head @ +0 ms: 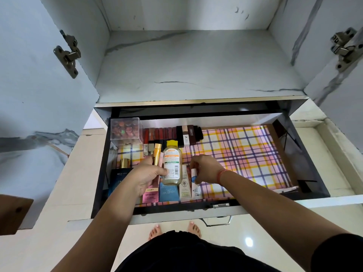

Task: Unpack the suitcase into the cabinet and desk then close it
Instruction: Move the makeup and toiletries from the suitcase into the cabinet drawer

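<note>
An open drawer (306, 154) of the cabinet shows a plaid liner (245, 154). My left hand (146, 175) grips a clear bottle with a yellow cap (172, 163), together with a gold tube (157, 154) and a pink tube (150, 193). My right hand (206, 169) pinches a small white tube with a blue cap (194, 176) above the drawer's front row. Below lie a blue tube (168, 193) and two white tubes (184, 189). A dark blue perfume box (117, 179) with a gold cap stands at the left.
A clear box of small round items (125, 129) sits in the drawer's back left corner, beside a row of lipsticks (163, 133) and dark boxes (188, 134). The shelf above (196, 65) is bare marble-patterned board. Both cabinet doors stand open, with hinges (67, 54) showing. My feet stand below the drawer.
</note>
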